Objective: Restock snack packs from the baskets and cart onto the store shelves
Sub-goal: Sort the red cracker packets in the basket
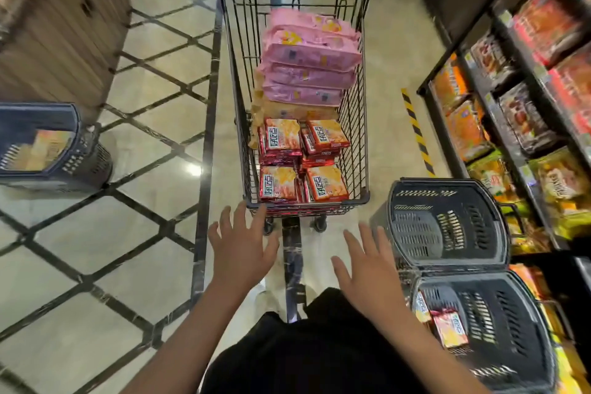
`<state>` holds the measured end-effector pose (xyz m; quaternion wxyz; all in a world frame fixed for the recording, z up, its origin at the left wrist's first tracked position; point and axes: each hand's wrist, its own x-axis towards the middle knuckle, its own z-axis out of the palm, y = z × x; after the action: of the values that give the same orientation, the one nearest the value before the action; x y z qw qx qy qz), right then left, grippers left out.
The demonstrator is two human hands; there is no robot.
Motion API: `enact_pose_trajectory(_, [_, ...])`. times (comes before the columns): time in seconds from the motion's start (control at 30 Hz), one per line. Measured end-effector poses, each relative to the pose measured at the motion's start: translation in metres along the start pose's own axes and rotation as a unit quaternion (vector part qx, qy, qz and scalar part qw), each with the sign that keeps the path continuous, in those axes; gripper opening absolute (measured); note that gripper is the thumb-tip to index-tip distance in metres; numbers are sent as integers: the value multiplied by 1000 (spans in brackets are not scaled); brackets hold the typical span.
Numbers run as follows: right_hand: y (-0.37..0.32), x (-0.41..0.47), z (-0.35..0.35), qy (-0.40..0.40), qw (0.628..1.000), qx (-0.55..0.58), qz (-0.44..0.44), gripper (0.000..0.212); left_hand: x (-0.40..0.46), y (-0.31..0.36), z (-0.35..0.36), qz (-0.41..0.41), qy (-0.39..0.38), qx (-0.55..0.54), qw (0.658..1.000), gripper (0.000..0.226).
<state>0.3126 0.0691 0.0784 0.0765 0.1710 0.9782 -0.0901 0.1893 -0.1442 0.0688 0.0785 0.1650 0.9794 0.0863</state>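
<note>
**Both hands empty, reaching for cart stock**

Store aisle, tiled floor with dark diamond lines, motion blur at frame edges. Cart stands center frame, its near rim just beyond the fingertips. Inside: red packs stacked flat in four piles at the near end, pink packs piled higher at the far end. Red ones sit nearest the person, so likely the easiest first grab.

Left hand spread, fingers straight, holding nothing, fingertips at or almost at the cart's near rim; contact can't be told. Right hand also spread and empty, lower center, apart from the cart, beside the upper basket.

Two dark baskets at lower right, set against the shelves, probably to keep stock within reach of the shelving. Upper basket looks empty. Lower basket holds a few red-and-yellow packs at its left side. Third basket at left edge of frame, well apart, something orange inside, too blurred to name.

Shelves run up the right side, rows already filled with orange, red and dark packs; labels unreadable.

Judgement: reach phase, nothing picked yet. Plenty of stock left in the cart, so task looks far from done. Both hands out suggests a two-handed lift of a red stack or pulling the cart closer; can't tell which.
</note>
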Motion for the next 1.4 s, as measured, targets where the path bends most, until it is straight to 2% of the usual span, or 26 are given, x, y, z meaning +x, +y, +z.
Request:
enact_pose_trajectory(0.13, [3,31,2,-22,1000,4,1,67,28,8,7,-11,-27,-19,999,61])
enact_pose_trajectory(0.23, [6,60,4,-48,999,19,1,70,50,12,15,12,-37,10,999,60])
enact_pose_trajectory(0.37, [13,100,11,-54,998,9,-24,64,87,17,23,32,-60,52,996,63])
enact_pose_trajectory(0.6, [42,181,28,-89,994,21,-56,59,154,32,45,7,-118,79,990,59])
enact_pose_trajectory(0.77, [57,236,55,-167,982,-16,-86,62,195,34,76,-31,-170,70,982,56])
enact_pose_trajectory(0.87, [59,267,72,-201,972,-47,-108,61,217,32,101,-50,-229,83,969,61])
enact_pose_trajectory(0.97, [58,295,95,-236,964,-64,-106,64,230,26,128,-58,-255,76,962,65])
enact_pose_trajectory(1.07, [57,320,117,-276,951,-84,-110,77,240,15,154,-107,-278,48,953,75])
enact_pose_trajectory(1.17, [58,341,133,-295,947,-70,-108,92,250,9,173,-205,-278,-66,936,95])
enact_pose_trajectory(1.3, [63,358,147,-302,945,-72,-106,105,254,-2,201,-346,-289,-220,865,114])
enact_pose_trajectory(1.4, [65,364,152,-305,943,-66,-111,111,252,-7,211,-379,-265,-261,847,113])
